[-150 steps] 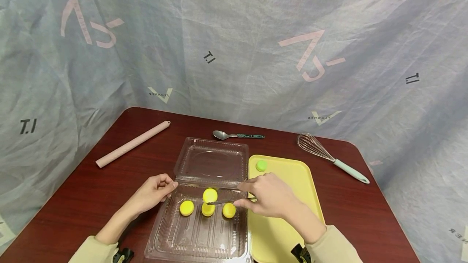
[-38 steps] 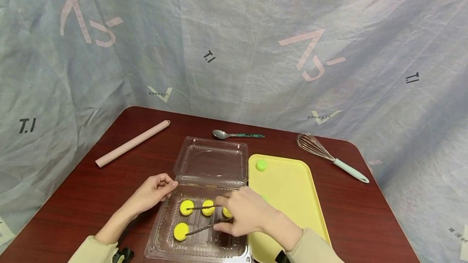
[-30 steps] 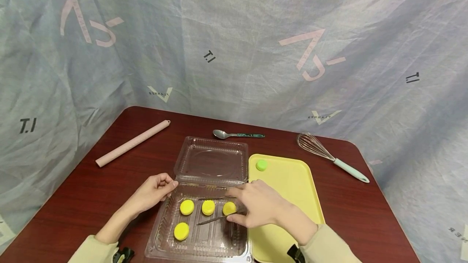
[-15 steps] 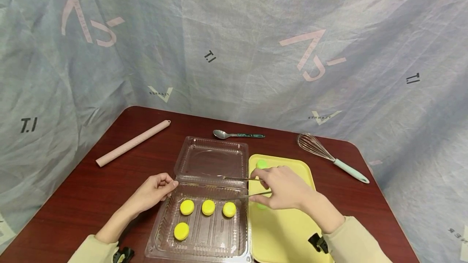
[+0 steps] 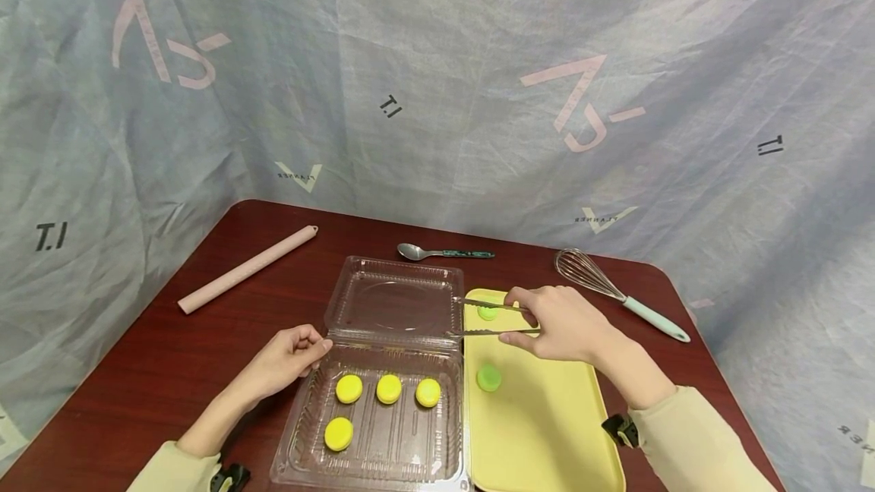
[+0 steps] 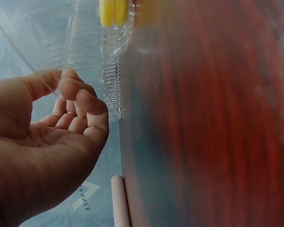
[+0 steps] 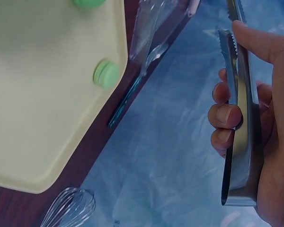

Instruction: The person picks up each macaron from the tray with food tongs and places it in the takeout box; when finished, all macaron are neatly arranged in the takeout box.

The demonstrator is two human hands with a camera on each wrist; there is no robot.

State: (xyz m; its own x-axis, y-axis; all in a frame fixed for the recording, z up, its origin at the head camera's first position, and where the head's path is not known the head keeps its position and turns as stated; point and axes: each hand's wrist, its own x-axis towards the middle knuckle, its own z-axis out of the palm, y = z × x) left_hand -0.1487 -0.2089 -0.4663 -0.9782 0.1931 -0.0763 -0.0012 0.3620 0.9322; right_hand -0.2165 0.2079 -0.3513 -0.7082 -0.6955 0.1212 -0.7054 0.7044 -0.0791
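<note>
My left hand (image 5: 283,361) pinches the left edge of the clear hinged plastic container (image 5: 399,450) between thumb and fingers, near its hinge. Inside the base, a yellow macaron (image 5: 339,433) lies in front of a row of three, whose middle macaron is (image 5: 389,389). My right hand (image 5: 563,325) grips metal tongs (image 7: 246,156) above the yellow tray (image 5: 547,431). The tong arms are spread, with nothing between the tips, and point left over the container's edge. One green macaron (image 5: 488,377) sits mid-tray at the left; another green macaron (image 7: 106,74), at the far left corner, is partly covered by the tongs.
A pink rolling pin (image 5: 249,269) lies at the back left of the dark red table (image 5: 171,363). Behind the container's open lid (image 5: 396,298) is a spoon (image 5: 444,253). A whisk (image 5: 622,296) rests right of the tray. A grey cloth hangs behind.
A yellow macaron carried in the tongs was set down at the container's front left and released. My right hand then moved back and right over the tray with the tongs. The left hand stayed put.
</note>
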